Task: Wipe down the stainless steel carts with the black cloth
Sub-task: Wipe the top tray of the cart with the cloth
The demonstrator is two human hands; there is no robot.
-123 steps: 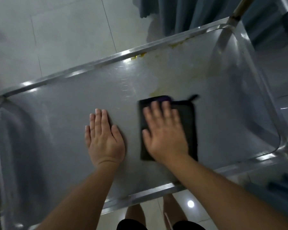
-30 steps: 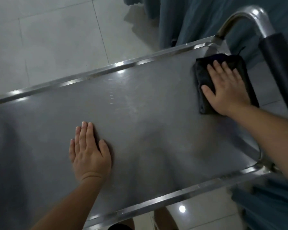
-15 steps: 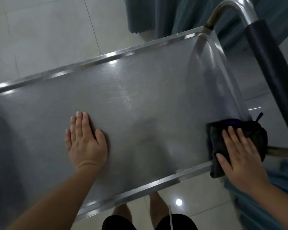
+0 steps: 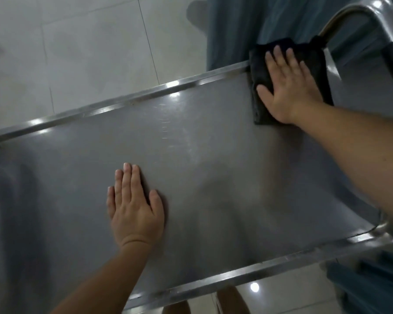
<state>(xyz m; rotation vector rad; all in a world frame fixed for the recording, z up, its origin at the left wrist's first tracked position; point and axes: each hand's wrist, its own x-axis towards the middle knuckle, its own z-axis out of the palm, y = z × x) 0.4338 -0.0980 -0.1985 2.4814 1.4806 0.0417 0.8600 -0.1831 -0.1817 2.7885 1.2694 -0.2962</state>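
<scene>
Stainless steel cart (image 4: 191,141), seen from above, fills most of the view, its flat top running from the left edge to the rounded right end, with a raised rim along the near side and another along the far side. At the very near edge, below the near rim, the person's bare legs (image 4: 233,301) show over glossy floor tiles (image 4: 281,288) that catch a small bright reflection. On the near-left part of the top lies the left hand (image 4: 135,207), palm down, its fingers straight and close together with the thumb spread a little to the right; it holds nothing and simply rests flat on the metal, with the forearm coming in from the bottom edge. Further back and to the right, the right forearm crosses over the cart's right end. At the far right corner the right hand (image 4: 288,87) presses flat on the black cloth (image 4: 261,91), fingers straight and slightly spread, not curled round it. That cloth is folded into a rectangle and lies on the top against the far rim, its far edge reaching over the rim. Just beyond the corner rises the curved metal handle (image 4: 359,10), with a dark grip further right. Behind the cart hangs a blue-grey curtain (image 4: 236,30), and pale tiled floor (image 4: 77,53) stretches far left.
</scene>
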